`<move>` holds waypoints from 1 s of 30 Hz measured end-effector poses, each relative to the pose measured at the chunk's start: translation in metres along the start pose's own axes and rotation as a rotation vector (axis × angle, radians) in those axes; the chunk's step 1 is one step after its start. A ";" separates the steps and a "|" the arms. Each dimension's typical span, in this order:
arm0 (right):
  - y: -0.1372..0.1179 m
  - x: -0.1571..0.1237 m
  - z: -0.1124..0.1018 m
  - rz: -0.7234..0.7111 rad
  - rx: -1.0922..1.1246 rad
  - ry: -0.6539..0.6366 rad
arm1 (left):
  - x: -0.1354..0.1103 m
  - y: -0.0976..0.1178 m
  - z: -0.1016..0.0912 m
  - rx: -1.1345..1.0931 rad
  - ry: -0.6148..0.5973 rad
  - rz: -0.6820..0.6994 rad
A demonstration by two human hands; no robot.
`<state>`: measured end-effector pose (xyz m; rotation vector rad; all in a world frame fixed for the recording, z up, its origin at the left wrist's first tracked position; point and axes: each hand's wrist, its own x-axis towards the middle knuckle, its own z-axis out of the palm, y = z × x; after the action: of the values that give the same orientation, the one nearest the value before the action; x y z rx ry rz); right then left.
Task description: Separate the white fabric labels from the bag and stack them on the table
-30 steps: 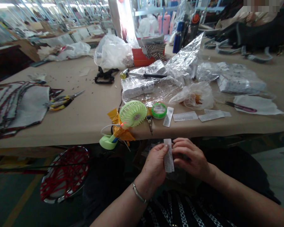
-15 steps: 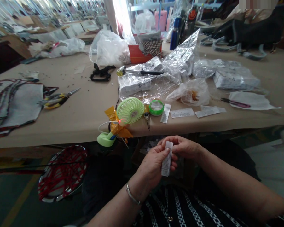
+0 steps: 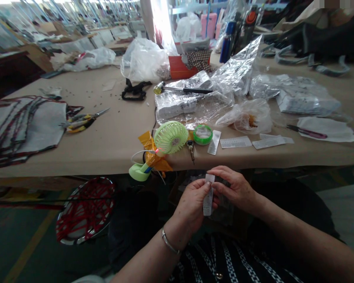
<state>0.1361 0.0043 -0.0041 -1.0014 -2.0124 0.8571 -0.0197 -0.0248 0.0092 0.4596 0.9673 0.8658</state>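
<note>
Below the near edge of the counter (image 3: 106, 149), over the lap: a white label strip (image 3: 208, 196) is held upright between both hands.

- Left hand (image 3: 194, 200): thumb and fingers pinch the strip's middle and lower part.
- Right hand (image 3: 235, 188): fingers closed narrow on the top end. Neither hand holds anything else.
- Judgement: the strip looks thin and limp. It is best gripped near its ends and kept flat with a light pull, so it neither creases nor twists.
- Edges: the counter lip is just above the knuckles. A green fan (image 3: 171, 136) sits at the lip, up and left of the hands, with its base hanging past it. A small screwdriver (image 3: 191, 149) lies beside the fan.
- Room: open near and right, over the lap; tight upward.
- More strips (image 3: 235, 142) lie on the counter, right of the fan.
</note>
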 end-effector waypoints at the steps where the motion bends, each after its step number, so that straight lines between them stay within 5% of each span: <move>1: 0.000 -0.001 0.001 -0.002 -0.022 -0.002 | 0.000 0.000 0.000 0.003 0.001 0.005; 6: 0.000 0.001 0.009 0.204 0.192 0.095 | -0.002 0.002 0.000 -0.003 0.029 0.004; 13: -0.009 0.014 0.019 0.486 0.546 0.054 | -0.005 0.000 -0.001 0.058 0.079 0.087; 20: -0.007 0.023 0.028 0.481 0.634 0.012 | 0.001 0.001 -0.015 0.282 0.133 0.289; 30: -0.008 0.050 0.032 0.315 0.397 0.078 | 0.016 0.024 -0.034 0.690 0.347 0.584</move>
<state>0.0847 0.0349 0.0004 -1.1104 -1.5551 1.3028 -0.0544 0.0013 0.0000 1.2558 1.4919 1.1437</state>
